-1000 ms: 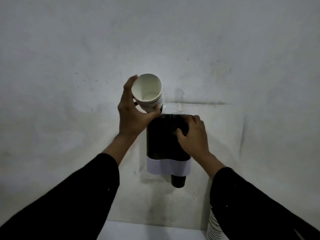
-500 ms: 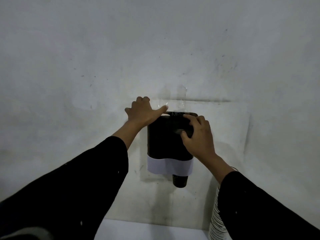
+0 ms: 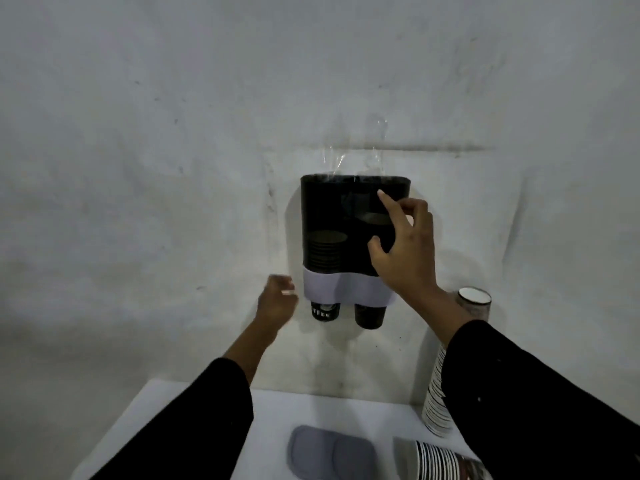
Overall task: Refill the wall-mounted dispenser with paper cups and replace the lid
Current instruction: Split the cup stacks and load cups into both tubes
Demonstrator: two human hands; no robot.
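Your right hand [image 3: 405,251] spread against front of dark wall-mounted dispenser [image 3: 332,216], fingers loose, gripping nothing. Your left hand [image 3: 277,301] loosely curled, empty, just left of dispenser's white band. Two cup stacks visible inside. Grey lid [image 3: 330,452] flat on white table [image 3: 194,410]; upright stack of striped cups [image 3: 437,407] at right.

Long black sleeves [image 3: 194,420] on both arms, tiny white specks

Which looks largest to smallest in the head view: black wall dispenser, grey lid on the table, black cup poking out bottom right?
1. Black wall dispenser
2. Grey lid, though it lies nearer the camera
3. Black cup
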